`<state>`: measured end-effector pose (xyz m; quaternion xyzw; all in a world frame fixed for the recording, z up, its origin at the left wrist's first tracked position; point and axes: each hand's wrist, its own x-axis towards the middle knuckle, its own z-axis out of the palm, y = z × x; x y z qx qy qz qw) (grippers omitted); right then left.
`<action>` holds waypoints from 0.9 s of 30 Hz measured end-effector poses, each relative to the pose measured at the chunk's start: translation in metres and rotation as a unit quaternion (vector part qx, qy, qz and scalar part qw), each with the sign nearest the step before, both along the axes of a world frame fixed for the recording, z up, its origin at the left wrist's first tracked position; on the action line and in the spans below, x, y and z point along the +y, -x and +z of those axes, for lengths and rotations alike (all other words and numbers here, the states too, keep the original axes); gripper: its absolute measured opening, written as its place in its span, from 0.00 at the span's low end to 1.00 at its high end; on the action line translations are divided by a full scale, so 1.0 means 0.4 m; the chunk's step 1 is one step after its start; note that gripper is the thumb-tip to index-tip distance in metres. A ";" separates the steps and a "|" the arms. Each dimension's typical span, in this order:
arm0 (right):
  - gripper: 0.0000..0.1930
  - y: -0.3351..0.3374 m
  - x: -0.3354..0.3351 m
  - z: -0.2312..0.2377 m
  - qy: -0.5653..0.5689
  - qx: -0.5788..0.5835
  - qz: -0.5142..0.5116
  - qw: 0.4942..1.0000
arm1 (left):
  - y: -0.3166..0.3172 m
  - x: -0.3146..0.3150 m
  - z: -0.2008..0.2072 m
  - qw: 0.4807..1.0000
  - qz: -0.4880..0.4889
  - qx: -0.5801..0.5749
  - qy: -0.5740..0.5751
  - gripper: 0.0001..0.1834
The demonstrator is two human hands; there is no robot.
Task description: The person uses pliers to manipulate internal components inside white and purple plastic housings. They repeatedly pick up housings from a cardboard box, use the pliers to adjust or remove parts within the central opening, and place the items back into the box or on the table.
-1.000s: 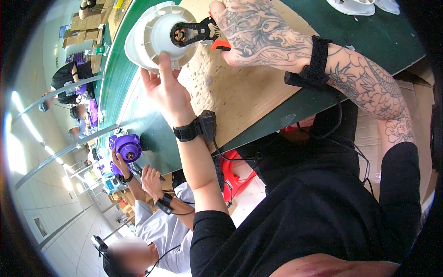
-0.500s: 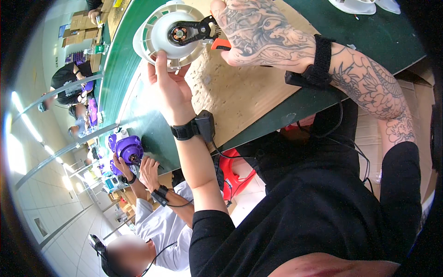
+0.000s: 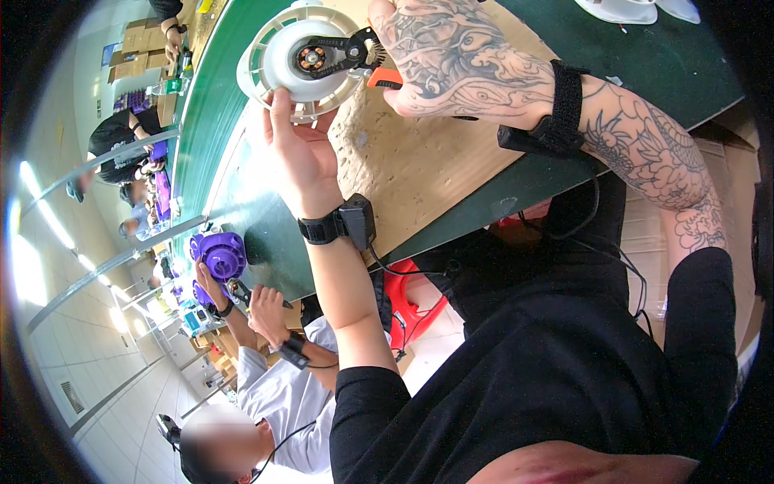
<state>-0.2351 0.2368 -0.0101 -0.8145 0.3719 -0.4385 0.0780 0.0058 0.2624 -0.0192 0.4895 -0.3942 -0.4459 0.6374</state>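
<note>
My left hand grips the near rim of a round white plastic housing, thumb on the front and fingers curled behind. The housing is tilted so its ringed, slotted face shows, with a small copper-coloured motor part at the centre. Black pliers with orange handles reach in from the right, their jaws around that central part. My right hand is closed about the plier handles; its fingers are mostly hidden behind the back of the hand. Both hands are above the brown board on the table.
Under my hands, a brown board with a rough, pitted patch lies on the green table. White plastic parts sit at the far right. To the left, a co-worker's hands hold a tool near a purple housing. Cables hang from my wrist straps.
The white housing has shifted slightly to the right, the pliers still at its centre. On the left, the co-worker's tool has come away from the purple housing.
</note>
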 end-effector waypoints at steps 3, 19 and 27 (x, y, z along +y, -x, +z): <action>0.24 0.001 0.001 -0.001 0.012 -0.018 0.010 1.000 | -0.006 0.000 -0.005 0.999 0.020 -0.026 0.018 0.18; 0.24 0.006 0.000 -0.010 -0.018 0.017 0.009 1.000 | 0.024 0.019 0.012 0.984 0.087 -0.143 0.069 0.17; 0.26 0.026 -0.008 -0.001 -0.023 0.074 0.000 0.997 | 0.033 0.014 0.014 0.969 0.080 -0.209 0.103 0.17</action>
